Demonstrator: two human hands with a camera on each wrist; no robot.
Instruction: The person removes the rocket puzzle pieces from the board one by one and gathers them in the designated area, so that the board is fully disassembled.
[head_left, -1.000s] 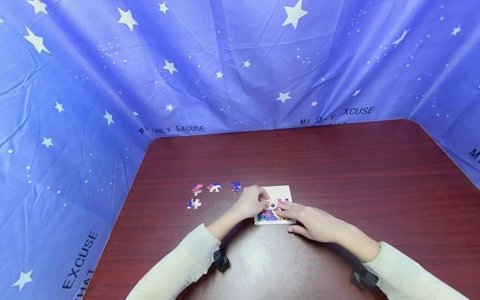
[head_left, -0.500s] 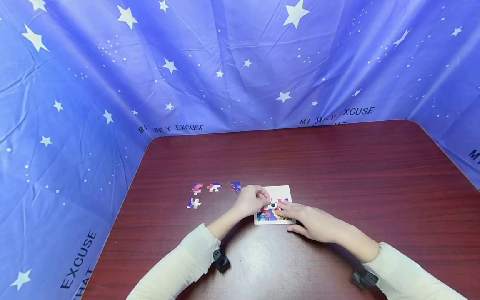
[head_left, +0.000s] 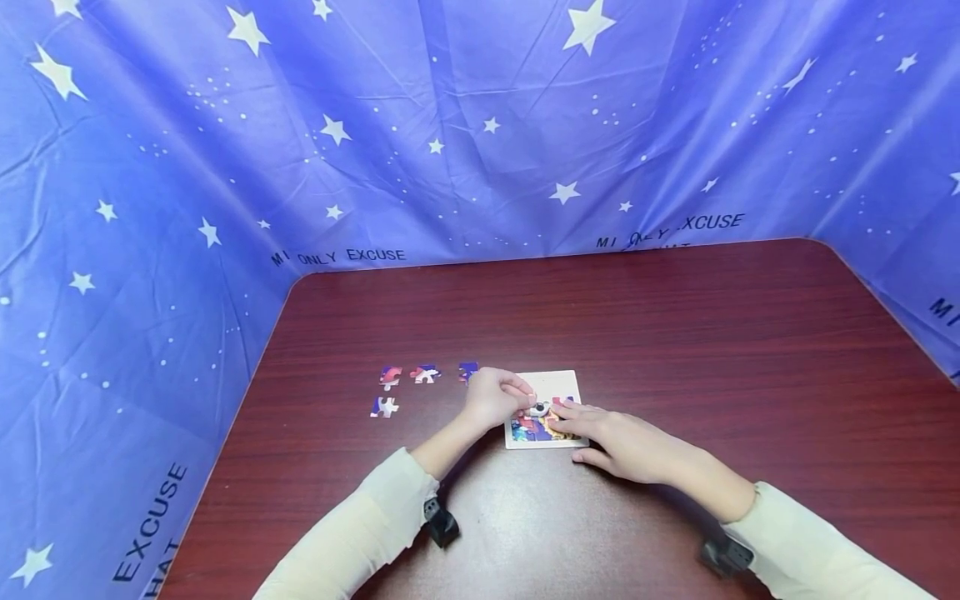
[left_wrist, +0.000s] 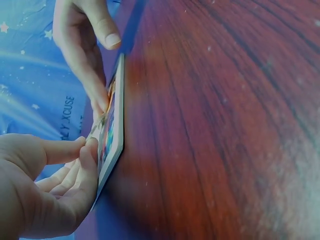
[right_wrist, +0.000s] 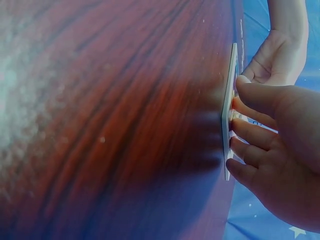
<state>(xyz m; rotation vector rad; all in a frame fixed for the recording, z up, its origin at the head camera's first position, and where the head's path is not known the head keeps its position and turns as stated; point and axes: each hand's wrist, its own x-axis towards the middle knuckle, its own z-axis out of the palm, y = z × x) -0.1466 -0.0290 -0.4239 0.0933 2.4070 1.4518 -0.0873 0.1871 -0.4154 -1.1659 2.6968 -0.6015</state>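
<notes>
A small puzzle board (head_left: 558, 383) with a pale frame lies flat on the table, its lower part covered by colourful pieces. My left hand (head_left: 495, 398) pinches a puzzle piece (head_left: 540, 409), white with a black round spot, between thumb and fingertips over the board. In the left wrist view that piece (left_wrist: 95, 131) is tilted at the board's surface, partly hidden by the fingers. From the right side, my right hand (head_left: 630, 446) rests on the board with extended fingers, covering some fitted pieces. The right wrist view shows its fingertips touching the board (right_wrist: 226, 125) along the edge.
Several loose puzzle pieces (head_left: 386, 407) lie left of the board, and one of them (head_left: 467, 372) is partly behind the left hand. The dark red wooden table (head_left: 675, 333) meets a blue star-patterned curtain (head_left: 480, 167) at the back and sides.
The head view has shifted slightly. My left fingers have moved a little on the pinched piece, and the hand now overlaps the nearest loose piece. The right hand stays in place.
</notes>
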